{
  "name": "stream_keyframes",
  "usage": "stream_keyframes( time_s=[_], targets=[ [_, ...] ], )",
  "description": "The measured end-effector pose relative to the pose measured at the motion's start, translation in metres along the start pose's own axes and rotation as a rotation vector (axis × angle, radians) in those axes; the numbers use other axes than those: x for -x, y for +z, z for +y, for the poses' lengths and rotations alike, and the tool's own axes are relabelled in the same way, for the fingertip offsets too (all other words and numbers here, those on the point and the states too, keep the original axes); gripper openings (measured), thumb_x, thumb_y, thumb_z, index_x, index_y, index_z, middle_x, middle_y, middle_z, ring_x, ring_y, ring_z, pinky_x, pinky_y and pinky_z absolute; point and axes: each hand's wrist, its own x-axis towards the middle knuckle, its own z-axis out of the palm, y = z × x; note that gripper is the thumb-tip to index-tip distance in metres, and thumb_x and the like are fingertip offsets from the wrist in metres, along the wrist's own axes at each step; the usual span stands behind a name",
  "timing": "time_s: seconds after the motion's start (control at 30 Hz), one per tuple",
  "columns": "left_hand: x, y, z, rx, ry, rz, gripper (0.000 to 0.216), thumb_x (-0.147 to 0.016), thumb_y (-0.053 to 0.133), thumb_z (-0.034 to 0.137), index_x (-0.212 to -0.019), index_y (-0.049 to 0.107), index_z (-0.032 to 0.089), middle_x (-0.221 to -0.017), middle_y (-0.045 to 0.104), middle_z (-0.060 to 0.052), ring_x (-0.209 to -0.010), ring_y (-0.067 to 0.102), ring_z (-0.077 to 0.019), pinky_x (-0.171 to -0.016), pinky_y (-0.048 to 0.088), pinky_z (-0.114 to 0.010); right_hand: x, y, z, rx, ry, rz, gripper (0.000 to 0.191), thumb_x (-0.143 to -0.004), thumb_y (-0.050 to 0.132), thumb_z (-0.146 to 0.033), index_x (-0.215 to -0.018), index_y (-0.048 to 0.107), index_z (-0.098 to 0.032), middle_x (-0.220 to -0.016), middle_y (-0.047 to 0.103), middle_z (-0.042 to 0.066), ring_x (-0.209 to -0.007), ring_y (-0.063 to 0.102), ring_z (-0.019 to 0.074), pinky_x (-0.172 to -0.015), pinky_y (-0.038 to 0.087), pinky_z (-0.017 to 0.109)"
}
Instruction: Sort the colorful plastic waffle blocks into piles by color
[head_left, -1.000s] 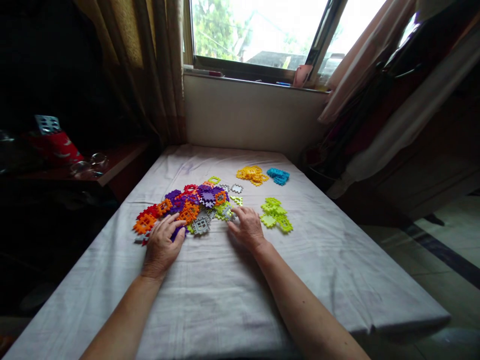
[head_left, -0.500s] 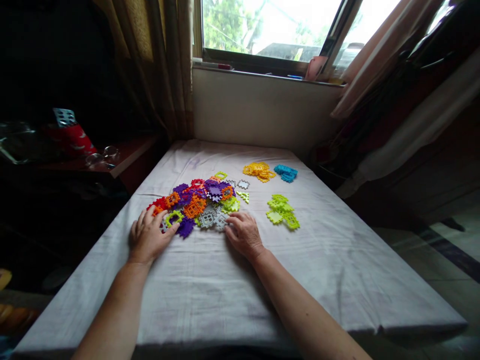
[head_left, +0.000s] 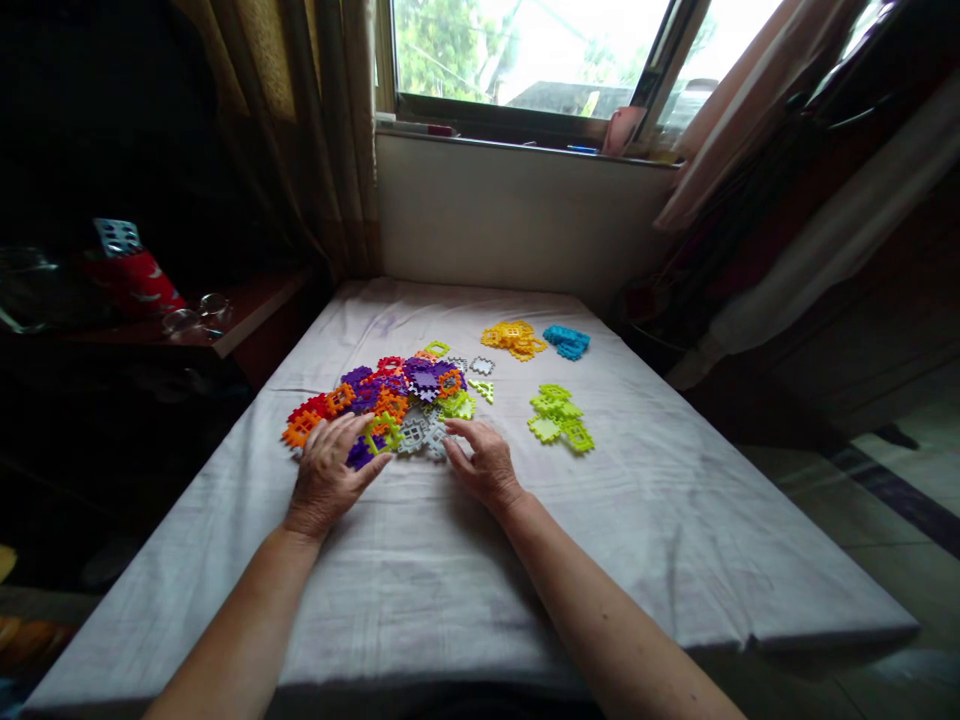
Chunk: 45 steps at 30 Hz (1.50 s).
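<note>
A mixed heap of flat plastic tiles point(head_left: 390, 395) in purple, orange, red, grey and green lies on a table under a white cloth point(head_left: 465, 560). My left hand point(head_left: 330, 470) rests flat on the heap's near left edge, fingers spread over purple and green tiles. My right hand point(head_left: 484, 460) lies at the heap's near right edge, its fingertips touching grey tiles point(head_left: 421, 435). Sorted groups lie apart from the heap: lime green tiles point(head_left: 559, 418) to the right, yellow tiles point(head_left: 514, 338) and blue tiles point(head_left: 568, 340) farther back.
A window sill point(head_left: 517, 145) and wall close off the far end. Curtains hang at both sides. A dark side table point(head_left: 187, 330) on the left holds a red packet and glass items. The floor drops away past the table's right edge.
My left hand has slid right, back onto the heap's near edge. My right hand stays at the grey tiles, fingers shifted slightly. The view has tilted a little.
</note>
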Motion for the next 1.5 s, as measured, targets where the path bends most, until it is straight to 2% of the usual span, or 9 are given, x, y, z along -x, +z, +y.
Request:
stream_keyframes(
  time_s=[0.17,0.3,0.57,0.67,0.77,0.97,1.17,1.37,1.5],
  targets=[
    [0.001,0.016,0.025,0.027,0.192,-0.075,0.056,-0.091,0.055,0.055,-0.137,0.053,0.024,-0.130,0.068,-0.010,-0.123,0.060,-0.0259,-0.117,0.032,-0.048,0.000,0.011,-0.002,-0.224,0.112,-0.084,0.033,-0.086,0.060,-0.035,-0.117,0.066,-0.025,-0.093,0.077,0.001,-0.067,0.066,0.0124,-0.065,0.052,0.025],
    [0.000,0.021,0.027,0.036,0.241,-0.076,0.057,-0.091,0.056,0.052,-0.140,0.051,0.023,-0.130,0.068,-0.010,-0.123,0.061,-0.0261,-0.116,0.034,-0.048,-0.001,0.011,0.001,-0.260,0.148,-0.053,0.025,-0.084,0.057,-0.032,-0.105,0.069,-0.023,-0.078,0.074,-0.001,-0.062,0.064,0.0121,-0.063,0.051,0.024],
    [-0.001,0.018,0.032,0.030,0.254,-0.117,0.061,-0.090,0.056,0.052,-0.144,0.048,0.024,-0.135,0.065,-0.012,-0.128,0.058,-0.0273,-0.117,0.033,-0.048,-0.005,0.005,-0.002,-0.296,0.126,-0.069,0.026,-0.083,0.060,-0.036,-0.105,0.070,-0.025,-0.079,0.075,-0.001,-0.062,0.064,0.0123,-0.064,0.052,0.024],
    [-0.001,0.019,0.031,0.012,0.217,-0.114,0.066,-0.090,0.056,0.054,-0.147,0.045,0.022,-0.144,0.058,-0.013,-0.135,0.051,-0.0290,-0.117,0.031,-0.050,-0.015,-0.021,0.014,-0.161,0.228,0.074,0.028,-0.084,0.057,-0.034,-0.106,0.071,-0.024,-0.084,0.076,0.001,-0.068,0.066,0.0144,-0.071,0.053,0.026],
    [-0.001,0.019,0.029,-0.018,0.181,-0.180,0.047,-0.091,0.053,0.052,-0.131,0.062,0.028,-0.141,0.060,-0.009,-0.136,0.049,-0.0307,-0.118,0.028,-0.055,-0.019,-0.062,0.040,0.103,0.466,0.220,0.033,-0.086,0.052,-0.032,-0.112,0.071,-0.022,-0.091,0.076,0.004,-0.079,0.068,0.0177,-0.079,0.051,0.027],
    [-0.001,0.009,0.024,-0.061,0.079,-0.168,0.026,-0.091,0.052,0.042,-0.099,0.075,0.030,-0.128,0.070,-0.005,-0.131,0.054,-0.0308,-0.116,0.026,-0.059,-0.008,-0.107,0.077,0.420,0.703,0.219,0.037,-0.090,0.048,-0.030,-0.119,0.069,-0.021,-0.107,0.073,0.008,-0.099,0.065,0.0230,-0.089,0.047,0.031],
    [0.001,-0.003,0.011,-0.096,-0.062,-0.093,0.027,-0.090,0.051,0.043,-0.082,0.072,0.027,-0.123,0.072,-0.006,-0.128,0.055,-0.0335,-0.113,0.030,-0.060,-0.007,-0.094,0.068,0.550,0.557,0.266,0.038,-0.094,0.044,-0.029,-0.120,0.069,-0.017,-0.119,0.066,0.015,-0.112,0.057,0.0276,-0.100,0.041,0.037],
    [0.002,-0.005,-0.001,-0.206,-0.208,-0.023,0.029,-0.088,0.055,0.046,-0.085,0.074,0.024,-0.125,0.070,-0.011,-0.125,0.056,-0.0360,-0.110,0.033,-0.060,-0.005,-0.034,0.025,0.376,0.051,0.009,0.025,-0.092,0.052,-0.025,-0.101,0.074,-0.024,-0.104,0.071,0.007,-0.100,0.060,0.0215,-0.093,0.045,0.032],
    [0.003,-0.002,0.008,-0.140,-0.065,-0.088,0.032,-0.088,0.056,0.047,-0.106,0.073,0.027,-0.135,0.065,-0.008,-0.132,0.051,-0.0322,-0.115,0.030,-0.055,-0.002,-0.003,-0.007,0.324,-0.211,-0.203,0.020,-0.090,0.060,-0.028,-0.103,0.074,-0.025,-0.105,0.071,0.006,-0.095,0.061,0.0202,-0.086,0.046,0.031]
  ],
)
